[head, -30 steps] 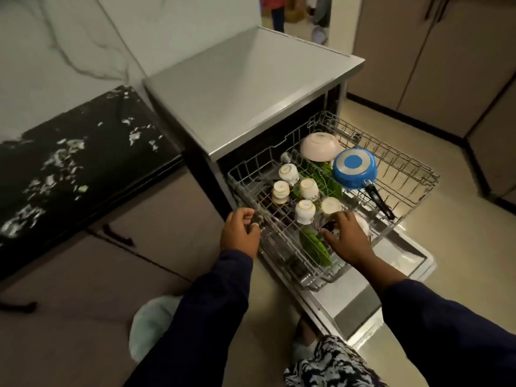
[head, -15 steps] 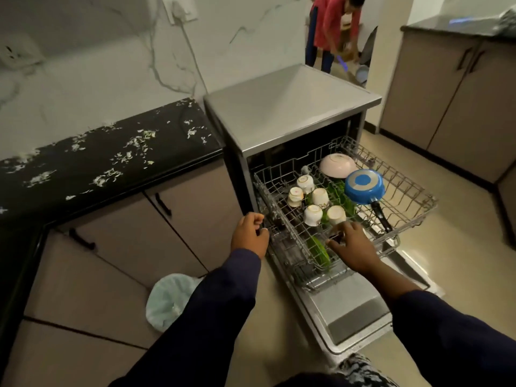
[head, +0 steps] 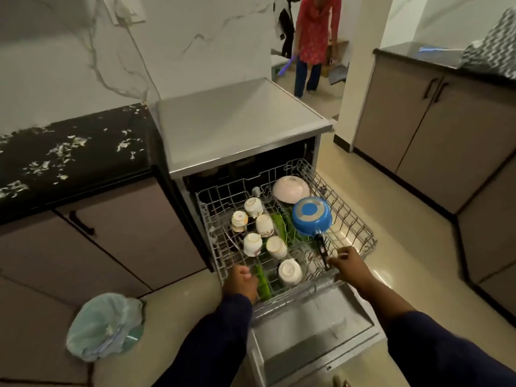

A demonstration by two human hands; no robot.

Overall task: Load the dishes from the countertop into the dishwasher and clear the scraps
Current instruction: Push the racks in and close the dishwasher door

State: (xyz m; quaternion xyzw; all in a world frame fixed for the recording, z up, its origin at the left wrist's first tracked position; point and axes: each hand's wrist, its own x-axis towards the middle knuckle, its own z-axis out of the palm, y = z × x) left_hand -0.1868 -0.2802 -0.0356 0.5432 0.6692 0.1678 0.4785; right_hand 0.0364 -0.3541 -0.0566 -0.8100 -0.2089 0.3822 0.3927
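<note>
The dishwasher (head: pixel 237 129) stands open with its wire rack (head: pixel 351 219) pulled out over the lowered door (head: pixel 312 331). In the rack lie several white cups (head: pixel 252 244), a pink bowl (head: pixel 290 188) upside down, a blue pan (head: pixel 311 216) with a black handle, and green plates (head: pixel 262 280). My left hand (head: pixel 240 283) grips the rack's front left edge. My right hand (head: pixel 346 263) holds the rack's front rim beside the pan handle. White scraps (head: pixel 61 152) litter the black countertop (head: pixel 83 174) on the left.
A bin lined with a pale green bag (head: pixel 103 328) sits on the floor at the lower left. Beige cabinets (head: pixel 418 135) run along the right. A person in red (head: pixel 315 37) stands in the doorway behind the dishwasher.
The view has pulled back and up. My left hand moved from the rack's left side to its front left edge. My right hand shifted right along the front rim, toward the pan handle.
</note>
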